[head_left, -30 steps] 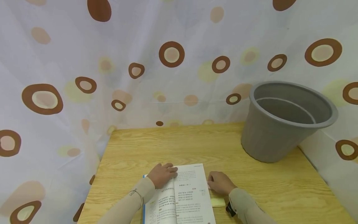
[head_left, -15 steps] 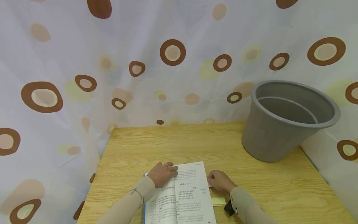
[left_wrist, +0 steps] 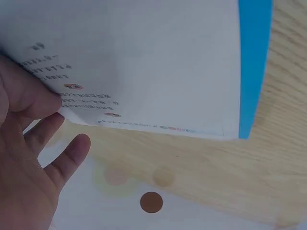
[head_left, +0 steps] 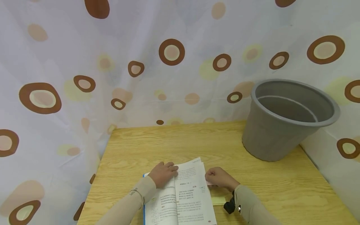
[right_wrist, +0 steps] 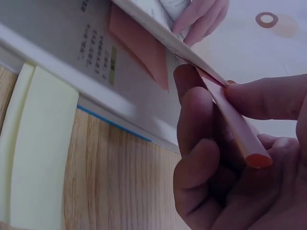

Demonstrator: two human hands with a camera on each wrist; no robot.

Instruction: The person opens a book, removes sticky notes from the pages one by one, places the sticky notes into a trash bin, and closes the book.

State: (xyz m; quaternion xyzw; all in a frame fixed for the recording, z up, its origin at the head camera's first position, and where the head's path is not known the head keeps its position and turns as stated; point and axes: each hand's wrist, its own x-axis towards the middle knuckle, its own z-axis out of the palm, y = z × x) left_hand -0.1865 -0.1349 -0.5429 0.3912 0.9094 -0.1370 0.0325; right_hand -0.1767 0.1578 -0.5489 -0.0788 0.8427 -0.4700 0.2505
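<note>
An open book (head_left: 191, 200) with printed pages and a blue cover edge (left_wrist: 254, 67) lies at the table's front. My left hand (head_left: 163, 175) rests across its top near the spine, fingers spread loosely over the page in the left wrist view. At the right page edge, my right hand (head_left: 222, 178) pinches a folded pink sticky note (right_wrist: 240, 127) between thumb and fingers. The right-hand leaves are lifted a little there. Under them, a second pink sticky note (right_wrist: 139, 48) shows on a lower page. A pale yellow sticky note (head_left: 218, 200) sticks out below my right hand.
A large grey bucket (head_left: 267, 137) stands at the back right of the wooden table (head_left: 168, 140). A white curtain with brown and beige spots (head_left: 191, 81) hangs behind and along the sides. A black wrist device (head_left: 230, 206) sits at my right cuff.
The right-hand leaves have risen, and their top corner now stands apart from the pages below. My right hand has shifted slightly left and up; my left hand has stayed in place.
</note>
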